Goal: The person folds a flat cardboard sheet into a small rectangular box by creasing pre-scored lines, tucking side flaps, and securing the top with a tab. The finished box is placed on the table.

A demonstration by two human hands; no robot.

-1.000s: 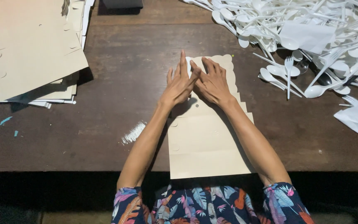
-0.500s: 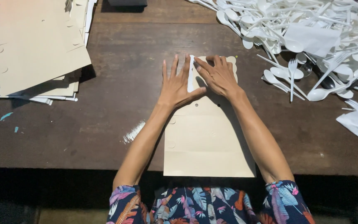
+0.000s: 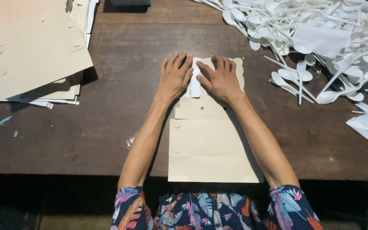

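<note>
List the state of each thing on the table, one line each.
Left hand: flat, fingers spread, pressing the sheet's far end.
Right hand: flat, pressing the same end.
Beige sheet: flat, near edge at the table edge.
White packet: lying between the hands.
Sheet stack: piled unevenly.
Plastic cutlery: heaped loose.

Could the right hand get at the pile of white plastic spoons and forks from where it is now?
Probably yes. The right hand lies flat on the beige paper bag, and the pile of white plastic cutlery sits on its side of the table, with only bare wood between them.
</note>
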